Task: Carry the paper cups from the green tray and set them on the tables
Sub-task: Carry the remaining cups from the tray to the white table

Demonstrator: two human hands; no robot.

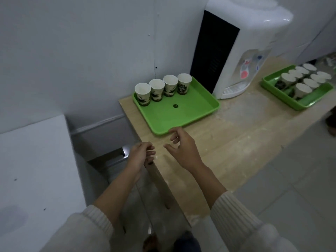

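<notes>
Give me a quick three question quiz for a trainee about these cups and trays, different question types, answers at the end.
1. How many paper cups stand in the near green tray?
2. True or false: the right hand already grips a cup.
3. What stands between the two green trays: A) a kettle, B) a water dispenser, C) a microwave?

Key
1. Four, in a row along the tray's far edge.
2. False; both it and the left hand are empty, short of the cups.
3. B; the far tray is to its right.
</notes>
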